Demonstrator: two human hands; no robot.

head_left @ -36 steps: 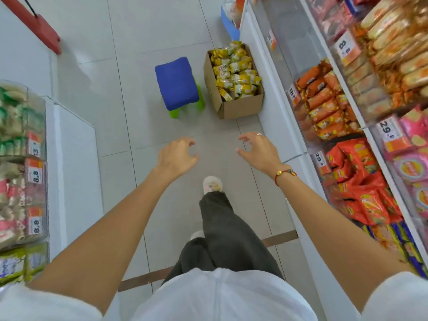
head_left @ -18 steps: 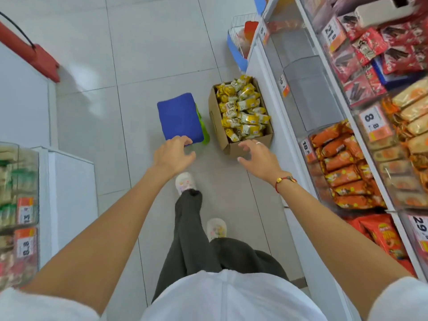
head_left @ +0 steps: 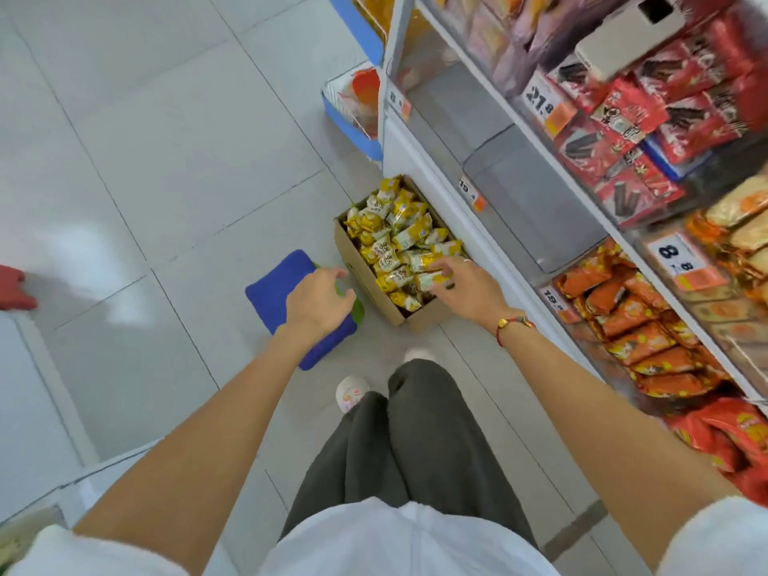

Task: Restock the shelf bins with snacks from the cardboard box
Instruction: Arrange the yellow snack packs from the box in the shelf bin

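Observation:
An open cardboard box stands on the floor against the shelf base, full of yellow snack packets. My right hand is over the box's near end, fingers spread and touching the top packets, none of them lifted. My left hand hovers loosely curled and holding nothing, just left of the box above a blue stool. A clear shelf bin above and right of the box looks empty.
Neighbouring bins hold orange packets and red packets. A phone lies on the upper goods. A blue basket sits on the floor beyond the box. A white counter borders the aisle at left.
I have walked up the aisle to the box. Both hands moved forward; the right hand now reaches over the packets, and the left hand is above the stool.

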